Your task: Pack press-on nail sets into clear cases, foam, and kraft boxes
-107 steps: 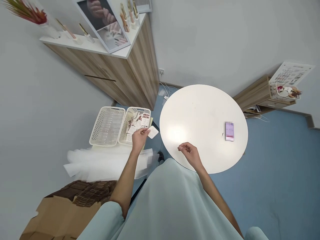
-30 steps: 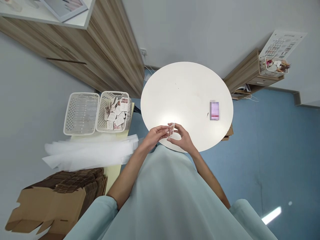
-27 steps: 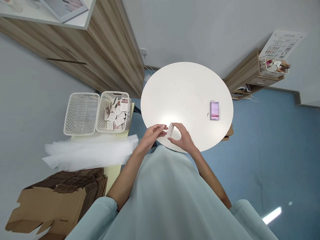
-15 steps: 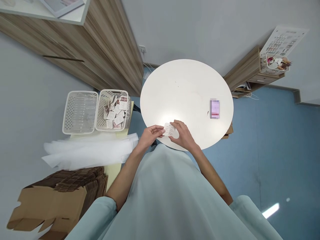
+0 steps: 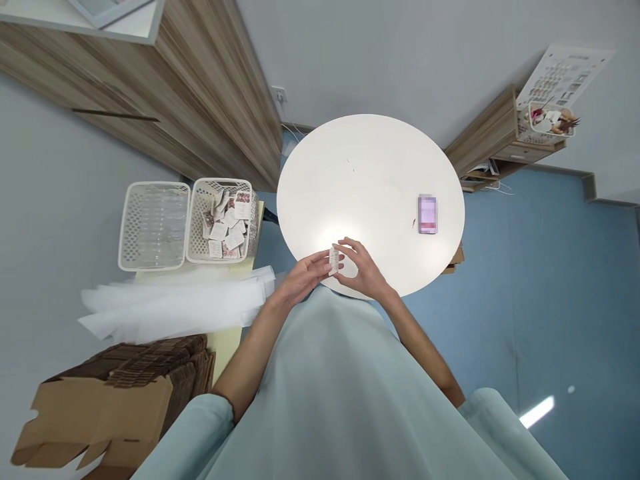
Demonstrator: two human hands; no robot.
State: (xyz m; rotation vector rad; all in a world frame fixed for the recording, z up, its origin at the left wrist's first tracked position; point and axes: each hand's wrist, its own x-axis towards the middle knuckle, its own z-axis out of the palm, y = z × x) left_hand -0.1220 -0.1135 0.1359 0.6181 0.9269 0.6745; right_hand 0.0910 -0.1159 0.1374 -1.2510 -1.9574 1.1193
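Over the near edge of the white round table (image 5: 370, 160) I have a small white card with printed lines (image 5: 334, 261), tilted so that it looks narrow. My right hand (image 5: 365, 272) grips it by its upper and lower ends between thumb and fingers. From the other side, my left hand (image 5: 303, 279) holds the card at its left edge, with fingertips reaching behind it. A phone with a blurred lilac screen (image 5: 427, 215) lies on the table's right part.
On the left, a white basket of small printed cards (image 5: 249, 230) stands beside a basket of clear plastic pieces (image 5: 155, 227). White translucent sheets (image 5: 180, 303) and folded cardboard boxes (image 5: 100, 413) lie nearer me. A wood-grain cabinet (image 5: 220, 87) rises at the upper left.
The card has turned from nearly face-on to a narrow, tilted view. My left fingers have slid further behind it, and my right fingers now span its ends. The whole view has shifted slightly.
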